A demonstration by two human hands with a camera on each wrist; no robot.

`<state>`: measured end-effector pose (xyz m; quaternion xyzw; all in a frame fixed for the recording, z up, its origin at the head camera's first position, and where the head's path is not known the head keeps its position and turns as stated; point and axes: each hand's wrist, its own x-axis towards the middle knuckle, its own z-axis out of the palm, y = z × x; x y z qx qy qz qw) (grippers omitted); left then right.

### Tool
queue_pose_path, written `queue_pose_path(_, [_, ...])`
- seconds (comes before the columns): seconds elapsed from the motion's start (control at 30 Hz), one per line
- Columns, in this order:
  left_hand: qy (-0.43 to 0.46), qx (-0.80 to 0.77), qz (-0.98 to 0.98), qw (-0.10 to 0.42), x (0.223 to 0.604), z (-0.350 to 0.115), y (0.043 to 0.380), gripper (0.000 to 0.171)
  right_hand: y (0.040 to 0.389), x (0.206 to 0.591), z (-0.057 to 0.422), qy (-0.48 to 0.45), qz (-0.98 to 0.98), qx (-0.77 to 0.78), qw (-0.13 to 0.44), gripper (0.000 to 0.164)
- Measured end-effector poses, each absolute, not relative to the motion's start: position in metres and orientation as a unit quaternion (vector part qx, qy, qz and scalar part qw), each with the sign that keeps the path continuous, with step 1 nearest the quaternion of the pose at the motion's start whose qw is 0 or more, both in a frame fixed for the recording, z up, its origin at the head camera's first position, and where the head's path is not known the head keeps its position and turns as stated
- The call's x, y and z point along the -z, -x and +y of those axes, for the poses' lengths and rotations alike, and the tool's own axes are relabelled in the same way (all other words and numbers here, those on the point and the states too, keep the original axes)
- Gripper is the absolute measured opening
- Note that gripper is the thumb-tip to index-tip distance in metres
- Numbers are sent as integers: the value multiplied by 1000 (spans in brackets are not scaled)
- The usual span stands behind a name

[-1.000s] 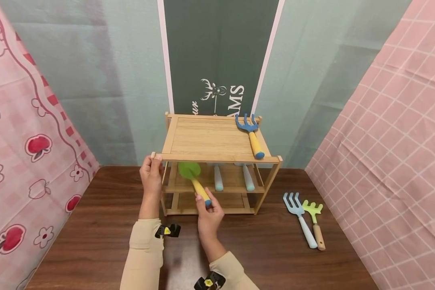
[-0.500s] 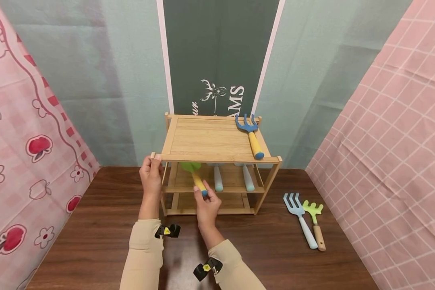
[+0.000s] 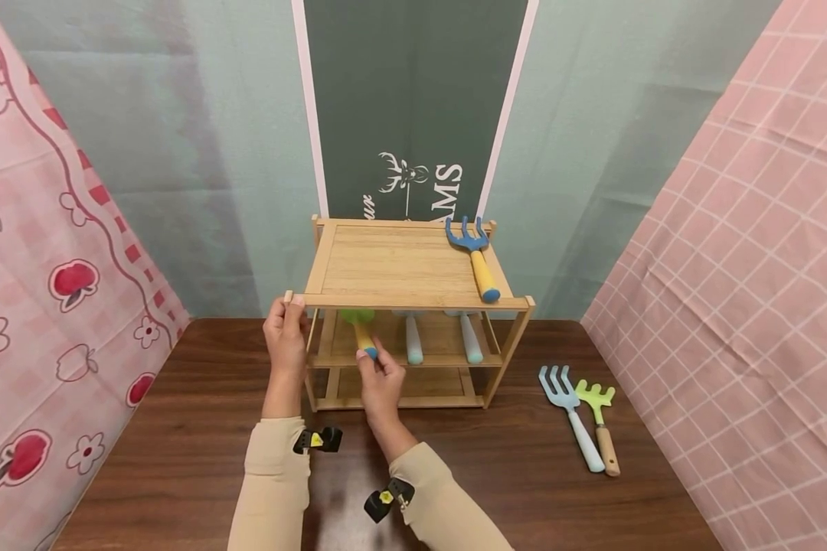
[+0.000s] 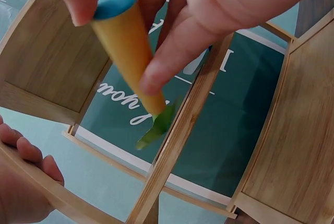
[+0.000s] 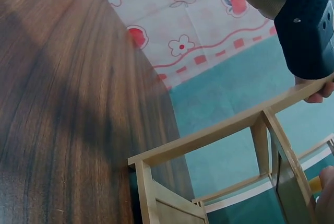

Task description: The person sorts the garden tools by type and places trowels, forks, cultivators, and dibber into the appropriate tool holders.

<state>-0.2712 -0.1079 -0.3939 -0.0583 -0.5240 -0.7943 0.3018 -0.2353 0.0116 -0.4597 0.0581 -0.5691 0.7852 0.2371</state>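
At centre-left, the left hand (image 3: 286, 330) is gripping the wooden rack (image 3: 386, 264); below centre, the right hand (image 3: 384, 383) is pinching the green-and-yellow tool (image 3: 363, 336) beneath the rack's top; holding it low is probably avoiding knocks.

One left hand (image 3: 287, 329) and one right hand (image 3: 384, 385) are showing, two in all, and two black wrist bands (image 3: 329, 438) (image 3: 376, 506) are being worn. One wooden rack (image 3: 413, 301) is standing with three shelves (image 3: 386, 262). One blue-headed rake (image 3: 482, 268), one green-headed tool (image 3: 363, 335), two white-handled tools (image 3: 414, 339) (image 3: 472, 339), one pale blue fork (image 3: 575, 422) and one wooden-handled rake (image 3: 606, 449) are making six tools. Two pink cloths (image 3: 34, 283) (image 3: 765, 229) and one teal cloth (image 3: 593, 115) are hanging around one table (image 3: 193, 467).
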Motion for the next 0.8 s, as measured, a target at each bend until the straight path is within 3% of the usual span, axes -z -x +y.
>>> queue_pose_path(0.3, [52,791,-529,303,394,-108,272,16,223,433,5,-76,-609,-758,223,38])
queue_pose_path(0.8, [49,792,-526,306,395,-108,272,16,225,439,11,-67,-630,-753,178,31])
